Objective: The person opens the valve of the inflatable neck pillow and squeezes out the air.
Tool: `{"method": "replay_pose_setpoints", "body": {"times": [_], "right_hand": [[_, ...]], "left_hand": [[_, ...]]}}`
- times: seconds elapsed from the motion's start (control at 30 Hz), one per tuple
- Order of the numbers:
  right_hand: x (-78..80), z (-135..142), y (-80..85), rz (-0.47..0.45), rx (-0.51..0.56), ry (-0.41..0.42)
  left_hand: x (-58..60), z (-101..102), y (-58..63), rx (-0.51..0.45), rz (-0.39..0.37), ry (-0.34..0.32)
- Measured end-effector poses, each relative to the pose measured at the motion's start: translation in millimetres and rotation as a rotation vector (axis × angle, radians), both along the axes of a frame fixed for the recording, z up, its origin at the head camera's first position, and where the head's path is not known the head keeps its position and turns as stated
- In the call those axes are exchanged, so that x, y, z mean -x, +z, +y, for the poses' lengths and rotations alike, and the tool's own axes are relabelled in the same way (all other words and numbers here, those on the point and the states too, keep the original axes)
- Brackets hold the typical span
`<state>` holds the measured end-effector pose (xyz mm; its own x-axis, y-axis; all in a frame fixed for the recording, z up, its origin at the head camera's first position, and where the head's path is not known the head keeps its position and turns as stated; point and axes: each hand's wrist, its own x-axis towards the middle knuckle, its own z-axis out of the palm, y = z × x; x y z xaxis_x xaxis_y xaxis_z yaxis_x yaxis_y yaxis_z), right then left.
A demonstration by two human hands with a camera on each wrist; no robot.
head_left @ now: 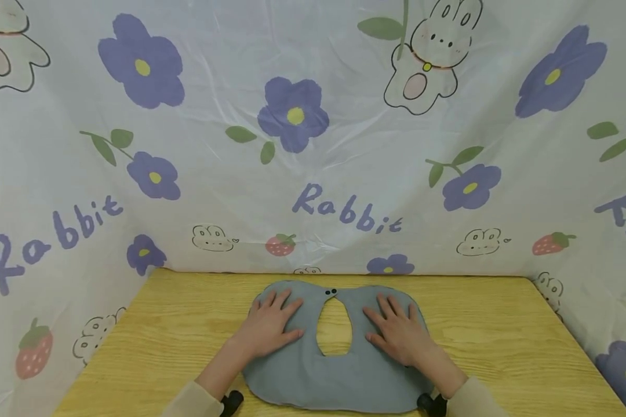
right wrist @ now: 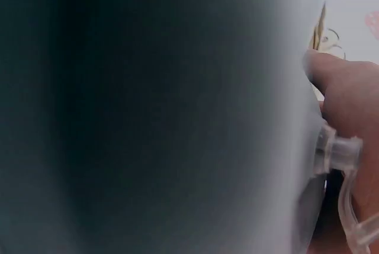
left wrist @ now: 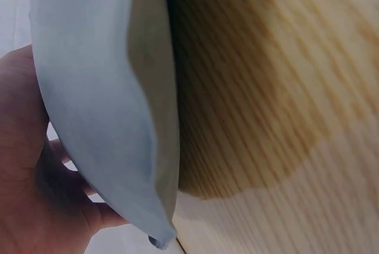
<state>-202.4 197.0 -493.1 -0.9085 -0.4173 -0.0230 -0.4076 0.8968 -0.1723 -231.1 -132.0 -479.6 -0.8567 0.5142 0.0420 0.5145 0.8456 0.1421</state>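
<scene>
Grey bib (head_left: 339, 382) lying flat under left hand (head_left: 271, 324) and right hand (head_left: 403, 335), fingers spread apart, clamped on nothing
Nearest, dark devices (head_left: 233, 401) at both wrists could snag the near rim; the bib looks soft, light and hardly fragile, so pinching its rim just outside each hand should serve, though resting palms would pin it; two dark snaps (head_left: 334, 291) lie between and slightly beyond the hands; past the fingertips, the surface (head_left: 501, 324) meets a rabbit-print sheet (head_left: 208, 58)

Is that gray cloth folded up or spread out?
Spread out: the gray cloth lies wide across the table, its rounded sides apart under the left hand and right hand.
</scene>
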Motion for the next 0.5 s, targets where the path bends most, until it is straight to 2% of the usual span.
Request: {"method": "replay_pose_setpoints", "body": {"times": [0.23, 0.37, 0.5], "right_hand": [[-1.1, 7, 2.0, -0.027, 0.054, 0.001], [-4.8, 9, 8.8, -0.009, 0.073, 0.007], [-13.2, 8, 19.7, 0.019, 0.098, 0.022]], "left_hand": [[-0.3, -1, 2.1, -0.012, -0.028, 0.000], [-2.3, -2, 8.5, -0.019, -0.050, -0.004], [-9.0, -2, 18.3, -0.022, -0.038, -0.002]]}}
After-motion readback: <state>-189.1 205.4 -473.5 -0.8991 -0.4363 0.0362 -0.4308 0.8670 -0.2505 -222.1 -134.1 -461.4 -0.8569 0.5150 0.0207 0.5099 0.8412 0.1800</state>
